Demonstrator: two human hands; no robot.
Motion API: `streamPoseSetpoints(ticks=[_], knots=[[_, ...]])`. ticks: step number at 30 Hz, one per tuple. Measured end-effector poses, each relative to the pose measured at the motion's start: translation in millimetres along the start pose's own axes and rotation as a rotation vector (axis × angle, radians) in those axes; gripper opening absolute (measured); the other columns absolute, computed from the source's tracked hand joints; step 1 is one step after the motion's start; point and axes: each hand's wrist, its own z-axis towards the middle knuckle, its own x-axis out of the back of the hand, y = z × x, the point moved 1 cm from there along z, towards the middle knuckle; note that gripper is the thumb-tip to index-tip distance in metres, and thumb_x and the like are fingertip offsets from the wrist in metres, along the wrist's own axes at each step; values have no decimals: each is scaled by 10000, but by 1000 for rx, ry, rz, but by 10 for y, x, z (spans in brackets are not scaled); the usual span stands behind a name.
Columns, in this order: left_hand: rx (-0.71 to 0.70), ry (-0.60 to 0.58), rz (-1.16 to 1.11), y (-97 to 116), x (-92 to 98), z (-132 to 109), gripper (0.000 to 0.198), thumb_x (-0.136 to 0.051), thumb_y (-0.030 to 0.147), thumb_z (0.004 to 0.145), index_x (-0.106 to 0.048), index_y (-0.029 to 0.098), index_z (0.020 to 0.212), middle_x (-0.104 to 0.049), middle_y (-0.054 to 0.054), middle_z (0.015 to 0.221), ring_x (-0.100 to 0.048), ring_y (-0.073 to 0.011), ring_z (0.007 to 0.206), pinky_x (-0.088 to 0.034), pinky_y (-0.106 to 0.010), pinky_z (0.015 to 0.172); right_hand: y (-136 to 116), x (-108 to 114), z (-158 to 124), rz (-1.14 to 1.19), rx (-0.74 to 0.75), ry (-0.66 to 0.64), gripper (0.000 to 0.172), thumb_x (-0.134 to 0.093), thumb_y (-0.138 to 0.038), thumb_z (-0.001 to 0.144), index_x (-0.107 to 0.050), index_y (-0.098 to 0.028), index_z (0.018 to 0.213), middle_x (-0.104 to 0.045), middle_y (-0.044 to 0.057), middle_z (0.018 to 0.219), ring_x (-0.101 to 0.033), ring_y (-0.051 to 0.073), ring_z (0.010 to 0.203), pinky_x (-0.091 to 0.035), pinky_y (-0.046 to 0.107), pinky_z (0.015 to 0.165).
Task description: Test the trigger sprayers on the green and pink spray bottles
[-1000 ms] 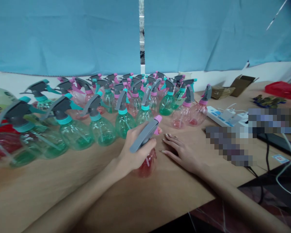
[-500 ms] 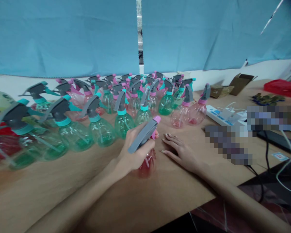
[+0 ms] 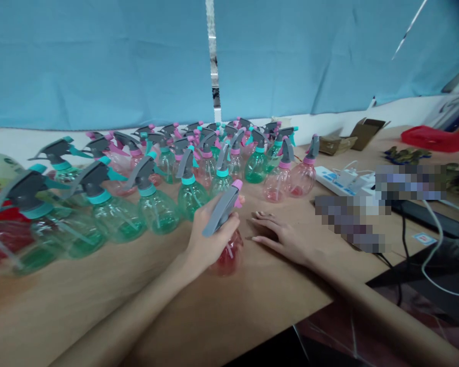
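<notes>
My left hand (image 3: 210, 229) is wrapped round the neck of a red spray bottle (image 3: 229, 257) with a grey head and pink nozzle. The bottle stands near the middle of the table, its collar hidden by my fingers. To its right, my right hand (image 3: 283, 232) lies on the tabletop with fingers stretched out, holding nothing. Behind and left stand several green spray bottles with turquoise collars, the nearest a green spray bottle (image 3: 193, 196) just beyond my left hand. Farther right, two pink spray bottles (image 3: 277, 183) stand side by side.
Many more bottles crowd the back, before a blue cloth (image 3: 99, 61). On the right are a white power strip (image 3: 332, 178) with plugs and cables, an opened cardboard box (image 3: 367, 133) and a red item (image 3: 436, 137). The wooden table (image 3: 268, 306) has its front edge at lower right.
The whole view has shifted slightly, with most things appearing a little farther left. My left hand still grips the red spray bottle, and my right hand still rests on the table.
</notes>
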Motion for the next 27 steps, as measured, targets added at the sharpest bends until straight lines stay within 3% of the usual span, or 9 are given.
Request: streamPoseSetpoints(ticks=[5,12,16,19,24,27], knots=[[-8,46,-6,-2,-61,9,145,-524,164,778,-615,180,890,-544,37,653,-440,-96,536,-404,-237,544,-291,178,-85,150,-50,-27,424,-500,-456,889,-500,-282,1275,-600,45,1253,-566,222,1141,-451,437,971],[-64,44,-45,44,-389,154,193,-509,182,818,-607,181,984,-646,-21,863,-583,-141,714,-477,-294,698,-632,320,-87,105,19,74,566,-609,-543,780,-480,-219,1226,-605,92,1195,-575,263,1087,-470,437,910],[-100,39,-34,92,-613,291,178,-515,216,846,-596,190,1002,-666,-46,926,-622,-175,859,-478,-328,806,-587,349,-19,32,-53,133,568,-633,-602,717,-523,-153,1047,-638,125,1008,-610,287,944,-503,436,802],[-87,5,-22,90,-717,406,146,-533,249,853,-591,194,975,-671,-43,908,-631,-175,835,-482,-328,793,-511,405,40,8,-77,148,592,-641,-594,706,-513,-135,1057,-627,149,1032,-602,300,941,-497,444,795],[-90,-37,14,71,-739,564,214,-589,335,829,-585,201,996,-670,-35,923,-633,-185,828,-487,-333,776,-374,517,176,8,-17,137,705,-643,-520,728,-405,-103,1244,-571,188,1176,-553,311,1065,-459,461,881],[-76,-65,79,52,-690,586,361,-614,348,804,-540,203,1127,-662,-44,951,-628,-210,866,-489,-374,800,-286,533,297,-50,-3,132,542,-625,-455,750,-474,-123,1151,-585,161,1108,-553,290,1035,-454,452,876]])
